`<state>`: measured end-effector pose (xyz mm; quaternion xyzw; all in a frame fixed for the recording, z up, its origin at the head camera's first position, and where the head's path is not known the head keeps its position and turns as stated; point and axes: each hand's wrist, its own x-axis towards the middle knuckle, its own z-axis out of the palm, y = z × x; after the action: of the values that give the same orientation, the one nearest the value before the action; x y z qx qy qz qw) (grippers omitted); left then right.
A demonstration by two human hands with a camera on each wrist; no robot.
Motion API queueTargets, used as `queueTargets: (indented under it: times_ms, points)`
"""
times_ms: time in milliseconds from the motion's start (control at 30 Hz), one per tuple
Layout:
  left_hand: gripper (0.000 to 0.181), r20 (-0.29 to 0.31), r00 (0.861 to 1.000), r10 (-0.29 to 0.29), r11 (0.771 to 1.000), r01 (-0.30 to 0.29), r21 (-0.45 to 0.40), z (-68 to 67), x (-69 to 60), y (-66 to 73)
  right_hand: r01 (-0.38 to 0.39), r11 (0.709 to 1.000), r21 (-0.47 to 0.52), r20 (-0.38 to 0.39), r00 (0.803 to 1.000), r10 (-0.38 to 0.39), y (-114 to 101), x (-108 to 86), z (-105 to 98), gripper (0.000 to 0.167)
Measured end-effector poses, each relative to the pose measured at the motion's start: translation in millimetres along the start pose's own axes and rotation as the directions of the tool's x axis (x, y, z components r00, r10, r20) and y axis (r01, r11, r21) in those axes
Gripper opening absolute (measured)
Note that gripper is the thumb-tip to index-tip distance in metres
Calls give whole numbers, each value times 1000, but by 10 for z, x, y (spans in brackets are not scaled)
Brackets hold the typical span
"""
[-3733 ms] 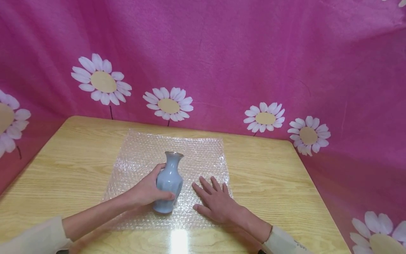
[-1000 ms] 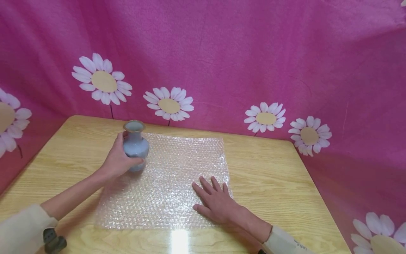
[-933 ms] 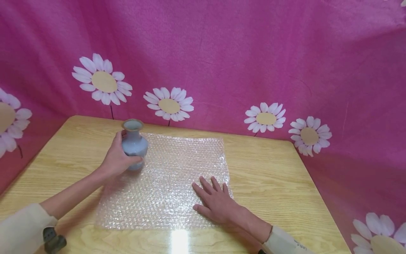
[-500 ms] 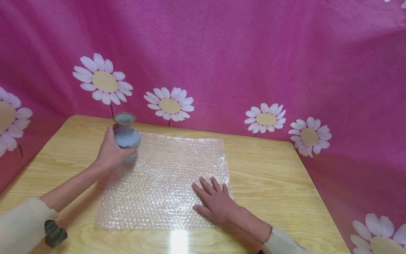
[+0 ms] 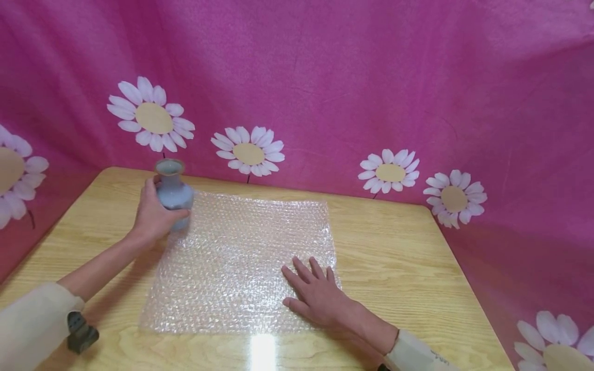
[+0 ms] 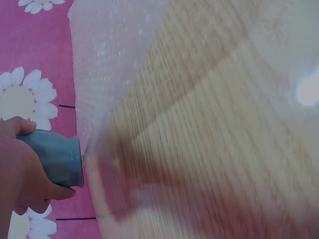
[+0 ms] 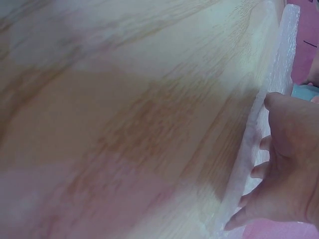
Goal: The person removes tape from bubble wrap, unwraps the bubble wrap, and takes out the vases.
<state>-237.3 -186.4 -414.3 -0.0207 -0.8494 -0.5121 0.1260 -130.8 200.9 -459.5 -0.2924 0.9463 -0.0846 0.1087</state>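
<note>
In the head view my left hand grips a pale blue-grey vase with a brownish rim, thumb across its front. The vase is over the back left corner of a sheet of bubble wrap; whether its base touches down cannot be told. The left wrist view shows the vase from its base end, with fingers on both sides. My right hand lies with spread, straight fingers on the right edge of the wrap. In the right wrist view, that hand rests along the wrap's edge.
A wooden table with a light grain carries everything. Behind and beside it hangs a magenta cloth printed with white daisies. A bright light reflection lies at the table's near side. A dark device sits at the left sleeve.
The left hand has carried the vase from the middle of the bubble wrap towards the back left, still drifting left and away over the last second. The right hand has stayed in place.
</note>
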Motion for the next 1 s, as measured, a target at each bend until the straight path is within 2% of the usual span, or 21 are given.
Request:
queueTargets:
  times_ms: [167,400,1000]
  points:
    - [101,-31,999,-25,1000,25,18,-31,43,-43,2,1000,-4,-1,1000,-2,5,4,-2,69]
    - [100,-103,993,-51,997,56,44,-54,104,-96,5,1000,-3,2,1000,-5,-2,14,4,69]
    - [97,-167,983,-69,995,79,54,-127,244,-205,5,1000,12,-7,1000,-5,2,5,15,68]
